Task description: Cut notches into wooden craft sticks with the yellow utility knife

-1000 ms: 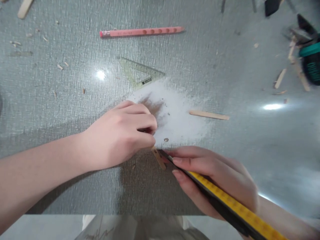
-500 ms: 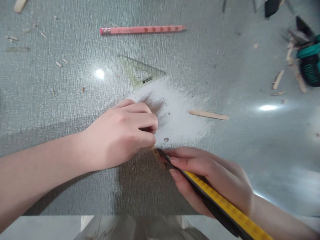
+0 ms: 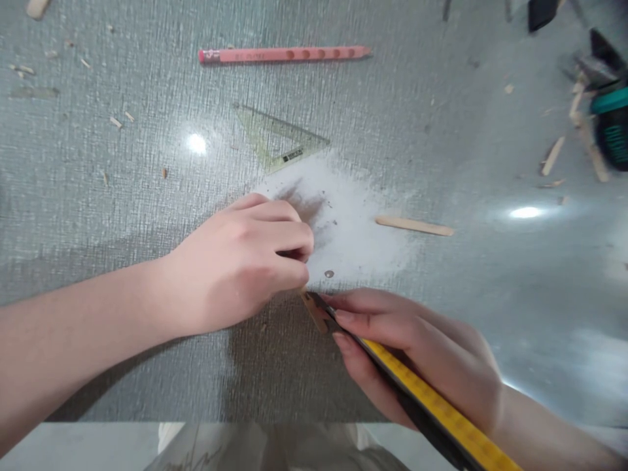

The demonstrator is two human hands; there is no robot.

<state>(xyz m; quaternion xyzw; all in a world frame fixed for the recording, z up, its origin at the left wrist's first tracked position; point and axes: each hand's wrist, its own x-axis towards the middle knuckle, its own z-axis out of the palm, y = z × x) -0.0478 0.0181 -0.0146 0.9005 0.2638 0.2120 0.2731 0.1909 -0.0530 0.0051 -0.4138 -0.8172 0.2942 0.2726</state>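
My left hand point(image 3: 240, 261) rests on the grey table point(image 3: 122, 216) with its fingers curled closed, pressing down a small wooden stick piece point(image 3: 314, 313) whose end pokes out below the fingertips. My right hand point(image 3: 417, 353) grips a yellow-and-black utility knife point(image 3: 432, 405), its tip touching that wooden piece right beside my left fingertips. Just beyond both hands lies a whitish worn patch point(image 3: 353, 229) of the table.
A pink pencil point(image 3: 284, 54) lies at the back. A clear set square point(image 3: 277, 137) sits behind the patch, a wooden stick point(image 3: 415, 226) to its right. A teal-and-black tool point(image 3: 611, 124) and wood scraps point(image 3: 552, 156) are at far right; chips dot the left.
Almost nothing differs. Both hands keep their grip and place; the view has shifted very slightly.
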